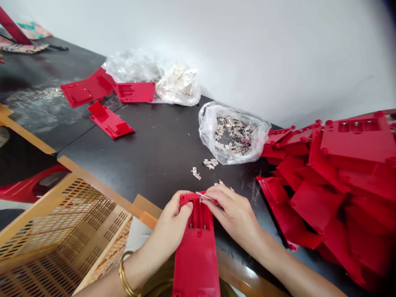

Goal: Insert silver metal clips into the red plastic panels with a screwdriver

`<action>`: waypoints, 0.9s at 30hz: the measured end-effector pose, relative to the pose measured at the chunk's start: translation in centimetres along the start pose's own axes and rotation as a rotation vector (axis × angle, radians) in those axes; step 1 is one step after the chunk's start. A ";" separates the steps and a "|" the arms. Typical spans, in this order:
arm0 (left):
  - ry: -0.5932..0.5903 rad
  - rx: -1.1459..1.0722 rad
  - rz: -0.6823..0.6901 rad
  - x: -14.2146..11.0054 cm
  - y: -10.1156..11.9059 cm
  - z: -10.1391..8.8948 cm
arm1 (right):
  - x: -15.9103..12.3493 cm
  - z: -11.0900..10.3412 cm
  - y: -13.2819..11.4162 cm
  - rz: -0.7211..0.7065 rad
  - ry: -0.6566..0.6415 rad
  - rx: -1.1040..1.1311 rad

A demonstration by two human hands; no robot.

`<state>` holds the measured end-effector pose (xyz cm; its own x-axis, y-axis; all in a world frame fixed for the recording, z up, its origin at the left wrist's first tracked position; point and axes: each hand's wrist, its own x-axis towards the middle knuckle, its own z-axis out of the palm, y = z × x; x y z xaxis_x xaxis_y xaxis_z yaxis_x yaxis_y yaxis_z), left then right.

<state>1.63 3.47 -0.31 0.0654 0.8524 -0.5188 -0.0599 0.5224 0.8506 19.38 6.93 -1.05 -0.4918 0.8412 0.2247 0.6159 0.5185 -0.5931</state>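
A red plastic panel with a battery compartment (196,258) stands tilted up in front of me, and small metal springs show at the ends of its slots. My left hand (175,218) grips the panel's upper left edge, its thumb pressed on the compartment's side. With its fingers pinched, my right hand (232,210) holds a thin silver tool (202,196) over the compartment's top right end. What kind of tool it is I cannot tell, as the fingers cover most of it. Small metal contact plates (210,163) lie on the table just beyond my hands.
A clear plastic bag of metal contacts (233,136) sits open on the black table (148,152). Red panels are heaped (324,189) at the right. More red panels (111,119) and white plastic bags (177,82) lie at the back left. A yellow crate (102,231) stands at the lower left.
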 end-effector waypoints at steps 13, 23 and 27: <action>0.056 -0.120 -0.068 -0.1 -0.2 0.5 | -0.8 -0.8 -1.3 0.017 -0.122 -0.141; 0.030 -0.257 -0.148 0.5 -0.5 0.1 | -1.9 -2.5 -1.8 0.059 -0.190 0.095; 0.024 -0.224 -0.130 0.5 -0.5 -0.2 | -2.6 -3.3 -1.3 0.091 -0.232 -0.032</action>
<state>1.50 3.69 -1.02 0.0633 0.7767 -0.6266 -0.2720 0.6175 0.7380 21.86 4.58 1.69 -0.5595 0.8287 -0.0144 0.6814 0.4501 -0.5771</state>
